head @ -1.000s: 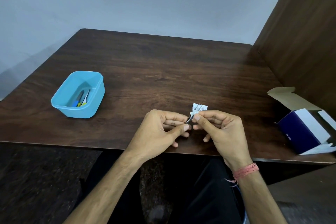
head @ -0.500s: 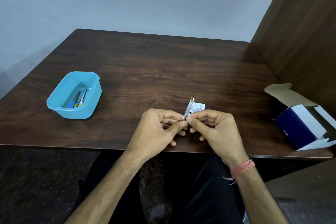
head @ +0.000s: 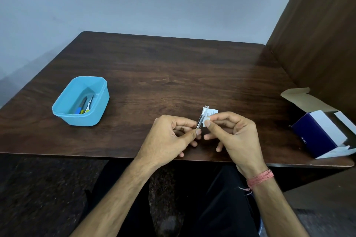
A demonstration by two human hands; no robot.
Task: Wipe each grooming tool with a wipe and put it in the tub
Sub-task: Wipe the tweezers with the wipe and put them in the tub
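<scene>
small metal tool (head: 200, 121) upright-ish, long axis tilted away, low end pinched in left hand (head: 169, 136) over desk (head: 173, 75) near edge. right hand (head: 237, 136) pinches wipe (head: 207, 117) against it. tub (head: 81, 102) lies well left, left hand nearer.

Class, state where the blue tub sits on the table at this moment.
In the head view the blue tub sits on the table's left side near the front edge, well left of the left hand, with a few tools inside.

Bare forearms, pink thread wristband (head: 260, 178) on right wrist, dark trousers (head: 215, 208)
</scene>
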